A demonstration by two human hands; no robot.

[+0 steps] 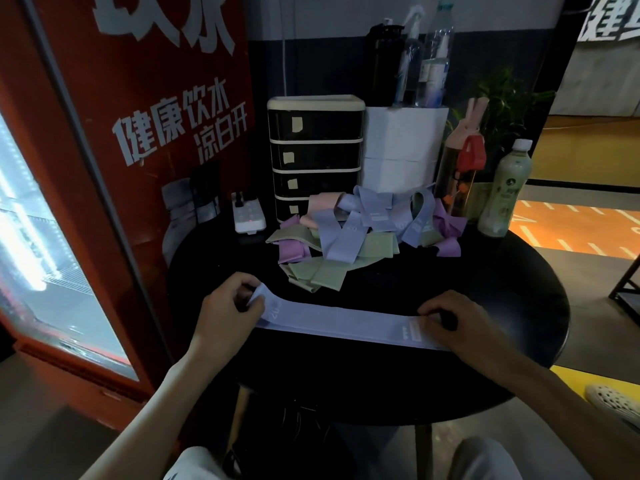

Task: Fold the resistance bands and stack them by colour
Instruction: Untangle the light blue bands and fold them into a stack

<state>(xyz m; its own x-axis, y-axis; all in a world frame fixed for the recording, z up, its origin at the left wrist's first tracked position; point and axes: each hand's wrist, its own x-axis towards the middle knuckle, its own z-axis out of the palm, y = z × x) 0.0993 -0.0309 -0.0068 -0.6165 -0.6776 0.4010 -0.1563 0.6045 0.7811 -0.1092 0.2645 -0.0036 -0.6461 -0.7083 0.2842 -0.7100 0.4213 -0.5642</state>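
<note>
Lilac band (339, 322) flat on black table (381, 382), L hand (230, 315) fingers pinching its left end, R hand (453, 322) fingers curled on right end, mixed-colour band pile (349, 237) behind.

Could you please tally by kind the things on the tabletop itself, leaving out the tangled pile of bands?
Lavender band: 1
Drawer unit: 1
Power strip: 1
White box stack: 1
Bottles: 2 (bunny-capped bottle, pale green bottle)
Potted plant: 1
Total: 7
</note>
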